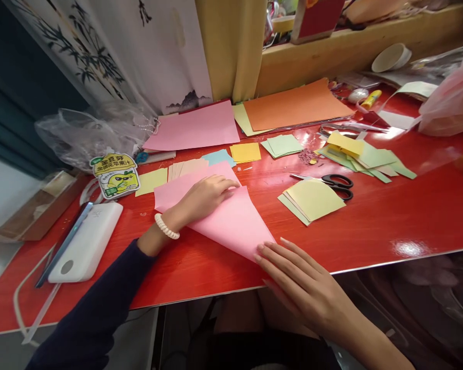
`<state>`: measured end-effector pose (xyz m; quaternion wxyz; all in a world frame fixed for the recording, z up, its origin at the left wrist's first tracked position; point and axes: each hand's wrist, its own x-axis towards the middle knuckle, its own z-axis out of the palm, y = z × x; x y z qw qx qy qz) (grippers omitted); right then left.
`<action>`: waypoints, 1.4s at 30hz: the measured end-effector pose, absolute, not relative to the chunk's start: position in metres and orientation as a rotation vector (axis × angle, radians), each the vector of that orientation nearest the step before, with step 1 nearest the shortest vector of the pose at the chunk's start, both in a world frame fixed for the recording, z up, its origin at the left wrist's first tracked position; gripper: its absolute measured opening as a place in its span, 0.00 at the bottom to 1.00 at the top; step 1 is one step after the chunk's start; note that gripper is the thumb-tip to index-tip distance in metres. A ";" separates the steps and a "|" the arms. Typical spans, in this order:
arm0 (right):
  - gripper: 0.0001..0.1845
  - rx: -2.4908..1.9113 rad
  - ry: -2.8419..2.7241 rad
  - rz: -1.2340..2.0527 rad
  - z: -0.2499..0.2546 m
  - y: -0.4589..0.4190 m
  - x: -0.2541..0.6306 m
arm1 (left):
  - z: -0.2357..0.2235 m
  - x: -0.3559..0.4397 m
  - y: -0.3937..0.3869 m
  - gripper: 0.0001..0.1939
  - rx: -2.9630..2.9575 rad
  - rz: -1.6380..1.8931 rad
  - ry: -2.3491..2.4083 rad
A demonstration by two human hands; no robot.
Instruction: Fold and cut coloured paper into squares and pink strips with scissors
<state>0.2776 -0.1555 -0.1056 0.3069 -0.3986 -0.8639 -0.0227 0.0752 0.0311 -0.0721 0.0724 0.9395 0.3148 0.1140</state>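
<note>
A sheet of pink paper [231, 218] lies on the red table, folded over into a point towards the front edge. My left hand [206, 198], with a white coiled band on its wrist, rests palm down on the paper's middle, its fingers slightly bent. At the pointed corner, the stretched fingertips of my right hand [293, 272] touch the paper. Right of the sheet, black-handled scissors [336, 182] lie partly under a stack of pale yellow and green paper squares [312, 200].
Behind are a larger pink sheet [200, 126], orange sheets [297, 105], yellow squares [245, 152] and green squares [283, 145]. A white power bank [87, 246] and a phone [64, 244] lie left. More cut paper [370, 156] and a pink plastic bag [453, 100] are right.
</note>
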 end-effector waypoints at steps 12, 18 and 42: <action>0.25 -0.973 -2.405 -0.008 -0.108 -0.151 0.295 | -0.059 0.059 -0.020 0.21 3.062 0.348 0.538; 0.28 -1.031 -2.359 -0.029 -0.115 -0.151 0.297 | -0.049 0.055 -0.027 0.25 3.141 0.434 0.466; 0.25 -1.085 -2.276 -0.102 -0.119 -0.147 0.296 | -0.069 0.064 -0.025 0.30 3.145 0.169 0.524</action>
